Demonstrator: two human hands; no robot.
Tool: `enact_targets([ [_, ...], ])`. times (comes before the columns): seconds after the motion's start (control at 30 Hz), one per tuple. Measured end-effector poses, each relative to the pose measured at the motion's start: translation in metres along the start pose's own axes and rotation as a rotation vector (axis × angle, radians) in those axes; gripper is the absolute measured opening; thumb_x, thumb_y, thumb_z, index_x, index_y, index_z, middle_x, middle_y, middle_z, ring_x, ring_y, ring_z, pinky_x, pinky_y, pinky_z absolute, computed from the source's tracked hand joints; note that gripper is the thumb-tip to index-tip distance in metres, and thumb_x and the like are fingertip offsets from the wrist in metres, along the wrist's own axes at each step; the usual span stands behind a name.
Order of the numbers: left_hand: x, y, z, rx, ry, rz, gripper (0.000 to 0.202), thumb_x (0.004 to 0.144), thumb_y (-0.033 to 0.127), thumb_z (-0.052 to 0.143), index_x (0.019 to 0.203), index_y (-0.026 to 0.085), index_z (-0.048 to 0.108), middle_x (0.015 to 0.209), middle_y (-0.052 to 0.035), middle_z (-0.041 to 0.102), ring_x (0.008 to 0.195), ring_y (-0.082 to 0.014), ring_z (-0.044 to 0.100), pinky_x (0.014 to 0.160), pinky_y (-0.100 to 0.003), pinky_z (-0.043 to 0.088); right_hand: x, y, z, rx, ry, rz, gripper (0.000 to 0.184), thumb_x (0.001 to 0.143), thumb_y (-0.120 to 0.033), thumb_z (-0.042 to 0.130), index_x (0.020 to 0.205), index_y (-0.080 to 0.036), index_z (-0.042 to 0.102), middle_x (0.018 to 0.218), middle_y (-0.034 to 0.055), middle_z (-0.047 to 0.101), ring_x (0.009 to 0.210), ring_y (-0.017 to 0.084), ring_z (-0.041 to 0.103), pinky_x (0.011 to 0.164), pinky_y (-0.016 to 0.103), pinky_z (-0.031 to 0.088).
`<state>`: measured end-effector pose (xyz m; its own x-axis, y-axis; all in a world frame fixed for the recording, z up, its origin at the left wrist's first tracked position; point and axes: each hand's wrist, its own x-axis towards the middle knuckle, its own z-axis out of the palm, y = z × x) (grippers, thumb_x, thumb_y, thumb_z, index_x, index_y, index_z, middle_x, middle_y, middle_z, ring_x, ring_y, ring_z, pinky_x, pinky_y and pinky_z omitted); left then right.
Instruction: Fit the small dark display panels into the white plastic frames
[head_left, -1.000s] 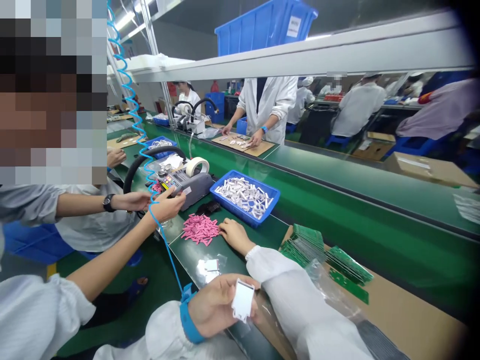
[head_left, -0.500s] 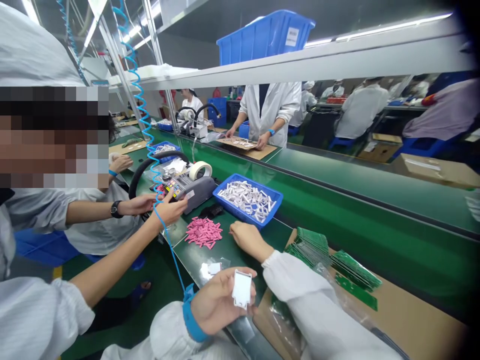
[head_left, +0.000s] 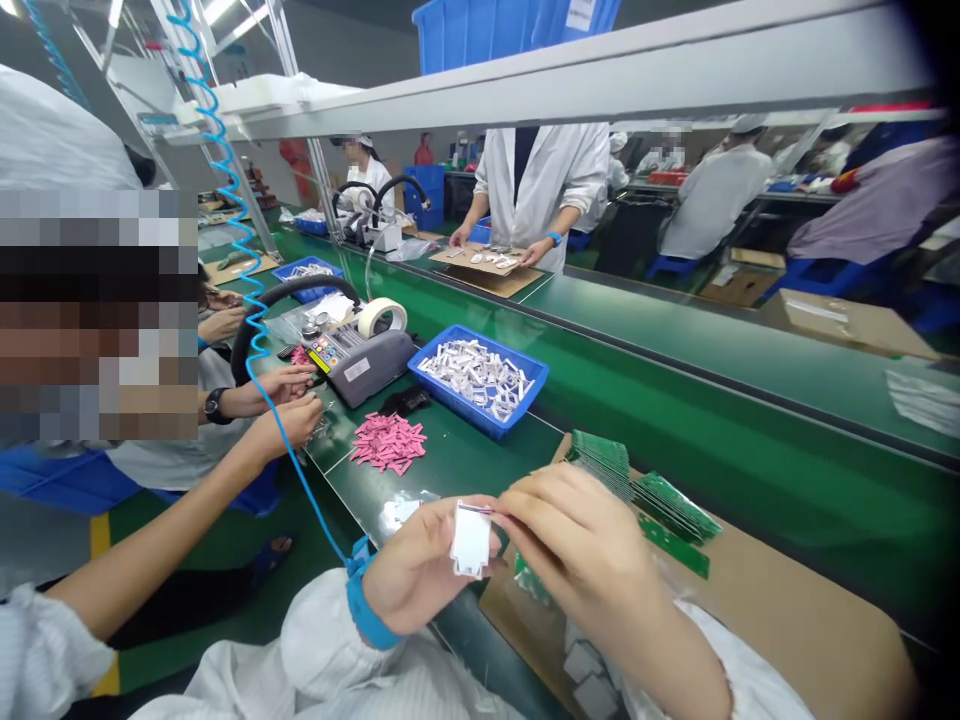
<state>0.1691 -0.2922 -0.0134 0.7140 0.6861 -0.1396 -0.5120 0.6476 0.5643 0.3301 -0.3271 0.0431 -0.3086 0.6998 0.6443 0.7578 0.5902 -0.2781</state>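
My left hand (head_left: pixel 414 572), with a blue band at its wrist, is closed on a small white rectangular frame piece (head_left: pixel 471 540) with notched corners, its flat face turned to me. The fingertips of my right hand (head_left: pixel 581 525) pinch at the upper right edge of this piece. A thin dark or pinkish sliver shows there, too small to name. Beyond my hands lies a pile of pink strips (head_left: pixel 388 442). Next to it stands a blue tray (head_left: pixel 544 372) full of small white parts. Close behind my left hand, another white piece (head_left: pixel 405 510) lies in clear plastic.
Stacked green circuit boards (head_left: pixel 600 455) rest on cardboard (head_left: pixel 795 600) at right. A grey tape dispenser (head_left: pixel 364 370) stands beyond the pink pile. At left a co-worker's hands (head_left: pixel 289 410) work nearby. A coiled blue cord (head_left: pixel 244 235) hangs down, and a shelf (head_left: pixel 600 80) crosses above.
My right hand has come back from beside the pink pile to the white frame piece. My left hand keeps holding that piece. The co-worker's hands have moved off the tape dispenser toward the bench edge.
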Motion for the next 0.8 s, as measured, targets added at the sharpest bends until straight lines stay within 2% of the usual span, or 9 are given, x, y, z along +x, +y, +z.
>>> enact_targets([
  [0.17, 0.001, -0.003, 0.000, 0.079, -0.009, 0.008, 0.037, 0.067, 0.042, 0.076, 0.094, 0.016, 0.071, 0.075, -0.0028, 0.059, 0.071, -0.0130, 0.053, 0.071, -0.026, 0.043, 0.004, 0.000, 0.003, -0.077, 0.021, -0.083, 0.015, 0.088, -0.010, 0.050, 0.083, -0.018, 0.063, 0.073, 0.0026, 0.064, 0.069, 0.016, 0.049, 0.068, 0.033, 0.039],
  [0.3, 0.002, -0.006, -0.002, 0.114, -0.025, 0.047, 0.031, 0.069, 0.041, 0.074, 0.085, 0.015, 0.072, 0.069, -0.0013, 0.056, 0.065, -0.0107, 0.049, 0.063, -0.023, 0.040, 0.002, 0.000, 0.014, 0.065, 0.096, 0.007, 0.017, 0.089, -0.013, 0.051, 0.081, -0.019, 0.065, 0.073, 0.0025, 0.060, 0.072, 0.016, 0.048, 0.070, 0.035, 0.039],
  [0.4, 0.002, -0.004, -0.003, 0.123, 0.000, 0.046, 0.034, 0.066, 0.043, 0.076, 0.084, 0.014, 0.073, 0.067, -0.0010, 0.057, 0.064, -0.0107, 0.050, 0.067, -0.023, 0.041, 0.002, 0.006, 0.026, 0.425, 0.049, 0.259, 0.014, 0.086, -0.023, 0.059, 0.075, -0.021, 0.068, 0.077, 0.0020, 0.057, 0.074, 0.015, 0.051, 0.066, 0.032, 0.042],
  [0.5, 0.001, 0.004, -0.007, 0.194, 0.018, 0.054, 0.035, 0.062, 0.043, 0.079, 0.081, 0.014, 0.075, 0.062, -0.0009, 0.059, 0.059, -0.0089, 0.048, 0.063, -0.023, 0.039, 0.004, 0.013, 0.035, 0.990, -0.178, 0.549, 0.015, 0.081, -0.034, 0.066, 0.080, -0.020, 0.069, 0.087, 0.0026, 0.057, 0.070, 0.012, 0.053, 0.058, 0.025, 0.045],
  [0.57, -0.001, 0.009, -0.011, 0.264, 0.025, 0.049, 0.036, 0.061, 0.044, 0.079, 0.077, 0.011, 0.075, 0.061, -0.0024, 0.061, 0.054, -0.0078, 0.047, 0.058, -0.022, 0.037, 0.005, 0.015, 0.037, 1.236, -0.293, 0.627, 0.022, 0.079, -0.039, 0.067, 0.085, -0.018, 0.069, 0.090, 0.0032, 0.059, 0.067, 0.009, 0.053, 0.055, 0.022, 0.045],
  [0.67, -0.003, 0.013, -0.016, 0.278, 0.000, 0.006, 0.038, 0.063, 0.043, 0.078, 0.083, 0.011, 0.075, 0.065, -0.0046, 0.065, 0.056, -0.0091, 0.052, 0.056, -0.021, 0.036, 0.005, 0.016, 0.034, 1.245, -0.335, 0.581, 0.022, 0.084, -0.037, 0.062, 0.095, -0.019, 0.069, 0.099, 0.0048, 0.060, 0.077, 0.011, 0.056, 0.060, 0.021, 0.047],
  [0.8, -0.001, 0.010, -0.015, 0.128, -0.127, -0.073, 0.043, 0.064, 0.043, 0.078, 0.095, 0.013, 0.073, 0.076, -0.0066, 0.070, 0.069, -0.0144, 0.062, 0.066, -0.024, 0.044, 0.006, 0.020, 0.023, 1.158, -0.402, 0.384, 0.029, 0.086, -0.039, 0.061, 0.111, -0.026, 0.067, 0.111, 0.0061, 0.057, 0.098, 0.016, 0.057, 0.076, 0.028, 0.050],
])
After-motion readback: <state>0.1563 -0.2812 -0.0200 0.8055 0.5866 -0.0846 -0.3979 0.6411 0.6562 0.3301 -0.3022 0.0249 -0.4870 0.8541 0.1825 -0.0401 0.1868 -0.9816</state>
